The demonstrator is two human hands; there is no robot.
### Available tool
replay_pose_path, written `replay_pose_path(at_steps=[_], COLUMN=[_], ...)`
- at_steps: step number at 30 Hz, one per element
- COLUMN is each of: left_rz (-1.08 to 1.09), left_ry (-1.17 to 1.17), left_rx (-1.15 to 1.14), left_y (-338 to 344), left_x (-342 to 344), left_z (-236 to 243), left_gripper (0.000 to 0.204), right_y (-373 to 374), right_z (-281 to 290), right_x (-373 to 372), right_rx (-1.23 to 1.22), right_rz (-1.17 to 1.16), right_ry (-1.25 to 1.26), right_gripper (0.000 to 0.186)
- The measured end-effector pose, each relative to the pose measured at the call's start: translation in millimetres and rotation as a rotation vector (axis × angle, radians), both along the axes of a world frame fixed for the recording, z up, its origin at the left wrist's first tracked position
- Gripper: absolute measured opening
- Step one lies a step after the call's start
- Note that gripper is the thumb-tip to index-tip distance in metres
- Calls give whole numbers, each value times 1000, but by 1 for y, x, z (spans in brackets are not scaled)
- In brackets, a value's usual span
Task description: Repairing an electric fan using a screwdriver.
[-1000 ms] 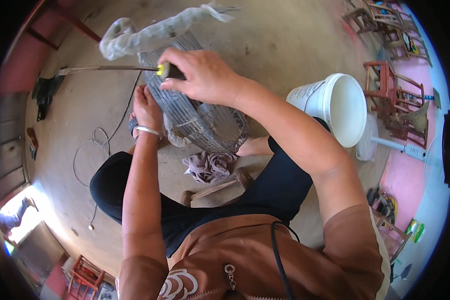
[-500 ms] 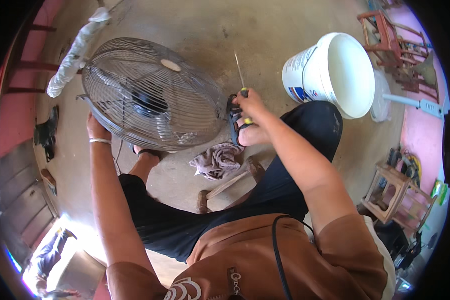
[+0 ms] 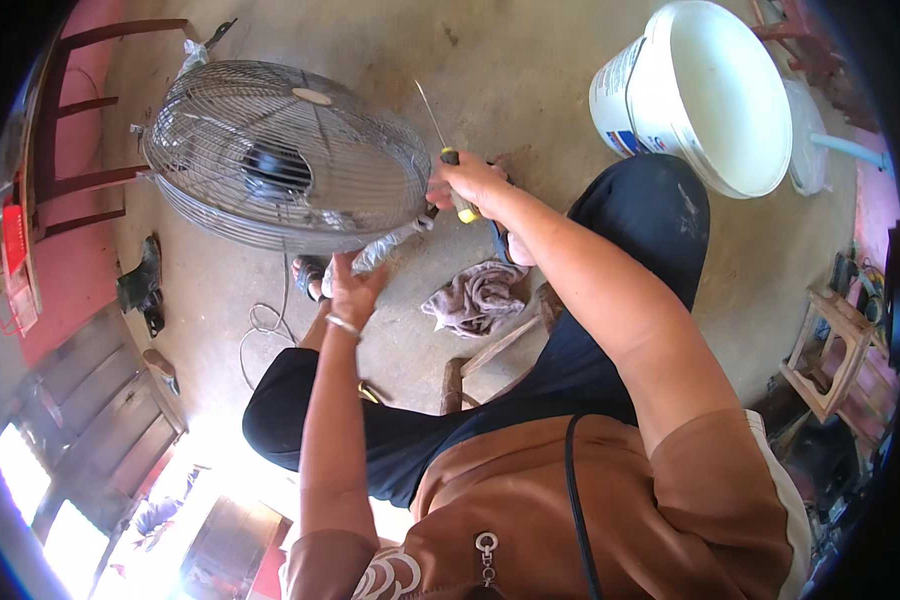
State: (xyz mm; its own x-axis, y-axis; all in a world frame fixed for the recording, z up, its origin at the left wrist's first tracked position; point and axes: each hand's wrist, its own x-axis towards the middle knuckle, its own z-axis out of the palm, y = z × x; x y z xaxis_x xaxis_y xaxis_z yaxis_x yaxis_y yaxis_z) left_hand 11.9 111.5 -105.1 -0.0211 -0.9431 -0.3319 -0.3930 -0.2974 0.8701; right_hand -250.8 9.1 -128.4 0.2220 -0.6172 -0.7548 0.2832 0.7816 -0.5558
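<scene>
My right hand grips a long screwdriver with a yellow-and-black handle, its shaft pointing up, near the right rim of the wire fan cage. The cage lies tilted with its dark hub showing through the wires. Below its front rim my left hand has its fingers apart, slightly blurred, beside a pole wrapped in wrinkled plastic; whether it touches the pole is unclear.
A white bucket stands at upper right beside my knee. A crumpled cloth and a wooden stool lie between my legs. Boots, a looped cable, wooden furniture and a stool frame surround me.
The fan cage has swung to the upper left and tipped. My left hand has come off its side, moving rightward below it. The screwdriver, earlier pointing left, now points up.
</scene>
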Motion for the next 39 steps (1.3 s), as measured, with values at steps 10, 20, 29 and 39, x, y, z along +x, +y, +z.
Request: replay_pose_path(at_steps=[10,20,29,39], left_rz=[665,704,896,1127], left_ry=[269,340,447,1771], left_rx=[254,188,208,65], left_y=[-78,-108,-48,-23], left_x=[-41,-50,-10,-48], left_z=[63,61,26,-8], left_gripper=[89,90,82,41], right_y=[-32,-23,-30,-10], right_z=[51,-3,19,29], right_x=[29,18,62,109], right_rx=[-271,-280,-460,-565], right_rz=[165,33,-4,-42], right_ry=[-244,118,-168,-248], right_gripper=[40,30,42,35])
